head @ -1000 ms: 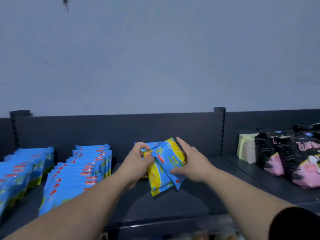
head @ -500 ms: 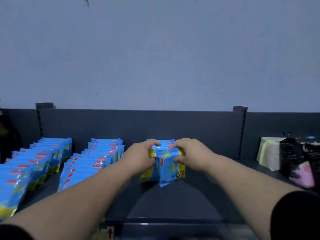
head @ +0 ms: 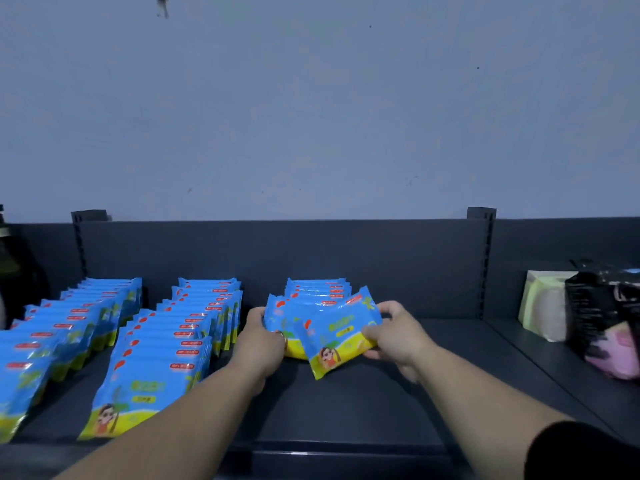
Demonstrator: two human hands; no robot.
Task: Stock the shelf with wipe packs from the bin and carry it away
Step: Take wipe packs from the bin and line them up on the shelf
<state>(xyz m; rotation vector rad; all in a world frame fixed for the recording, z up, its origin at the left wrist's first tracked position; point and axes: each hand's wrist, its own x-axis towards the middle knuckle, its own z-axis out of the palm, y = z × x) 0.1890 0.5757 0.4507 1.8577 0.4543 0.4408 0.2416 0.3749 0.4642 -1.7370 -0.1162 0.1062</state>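
Observation:
On the dark shelf a short third row of blue and yellow wipe packs stands against the back panel. My left hand grips the left edge of a pack at the front of that row. My right hand holds the right edge of a tilted pack that overlaps it in front. Two long rows of the same packs fill the shelf's left side, the middle row and the far left row. The bin is out of view.
Black and pink packages and a pale green box sit on the adjoining shelf at right. A slotted upright separates the two shelves. A dark object stands at the far left. Bare shelf lies in front of the third row.
Both hands came down from the tops of the packs to their side edges. The front pack now lies tilted, its face showing, slightly ahead of the row.

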